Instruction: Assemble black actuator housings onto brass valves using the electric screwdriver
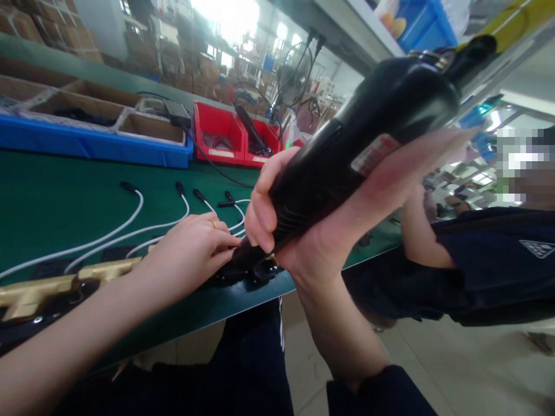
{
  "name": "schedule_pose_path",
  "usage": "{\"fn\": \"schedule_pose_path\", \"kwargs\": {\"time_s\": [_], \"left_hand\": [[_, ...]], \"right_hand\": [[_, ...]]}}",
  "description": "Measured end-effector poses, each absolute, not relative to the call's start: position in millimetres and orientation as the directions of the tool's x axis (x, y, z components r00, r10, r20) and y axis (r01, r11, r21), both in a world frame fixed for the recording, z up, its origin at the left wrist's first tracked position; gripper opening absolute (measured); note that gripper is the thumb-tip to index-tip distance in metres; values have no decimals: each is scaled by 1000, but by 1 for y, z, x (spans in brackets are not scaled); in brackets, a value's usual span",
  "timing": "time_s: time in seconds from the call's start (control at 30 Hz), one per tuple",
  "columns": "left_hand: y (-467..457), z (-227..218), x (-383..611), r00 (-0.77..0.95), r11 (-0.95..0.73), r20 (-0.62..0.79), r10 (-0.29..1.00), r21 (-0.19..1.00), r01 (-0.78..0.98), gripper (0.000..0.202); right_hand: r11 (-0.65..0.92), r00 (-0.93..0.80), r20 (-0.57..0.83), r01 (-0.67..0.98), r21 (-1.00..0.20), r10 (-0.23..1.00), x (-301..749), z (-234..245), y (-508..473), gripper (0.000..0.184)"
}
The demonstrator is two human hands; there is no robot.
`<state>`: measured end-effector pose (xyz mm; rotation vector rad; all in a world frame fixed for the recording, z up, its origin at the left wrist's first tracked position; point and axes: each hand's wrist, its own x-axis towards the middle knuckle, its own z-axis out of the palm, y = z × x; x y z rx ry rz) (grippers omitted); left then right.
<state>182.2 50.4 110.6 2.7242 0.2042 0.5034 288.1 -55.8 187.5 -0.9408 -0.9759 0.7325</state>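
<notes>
My right hand (277,222) is wrapped round a black electric screwdriver (359,144), held tilted with its tip down on a small black part (251,270) at the near edge of the green bench (56,202). My left hand (193,248), a ring on one finger, rests on the bench with fingers pinched on that black part beside the tool tip. A row of brass-coloured fittings (47,284) on a black strip lies under my left forearm. Several white cables with black plugs (130,228) run across the mat behind my left hand.
A blue tray (87,144) holding cardboard boxes stands at the back left, with red bins (219,136) next to it and a fan (292,72) behind. Another person in a dark shirt (489,260) sits at the right, an arm on the bench edge.
</notes>
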Motion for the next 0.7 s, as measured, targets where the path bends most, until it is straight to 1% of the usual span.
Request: {"fn": "schedule_pose_path", "kwargs": {"time_s": [0.1,0.23,0.5,0.7], "left_hand": [[48,113,181,943,-941,264,201,319,112,34],[48,110,181,933,-932,272,235,335,137,32],[48,111,184,921,-930,310,236,346,122,31],[50,111,184,921,-932,319,223,347,105,32]], "right_hand": [[448,402,381,-85,-890,832,284,186,-51,78],[435,370,376,-86,-896,849,283,184,-51,81],[345,429,315,8,-939,847,285,177,-52,82],[429,407,381,-31,-903,830,285,175,-52,78]]}}
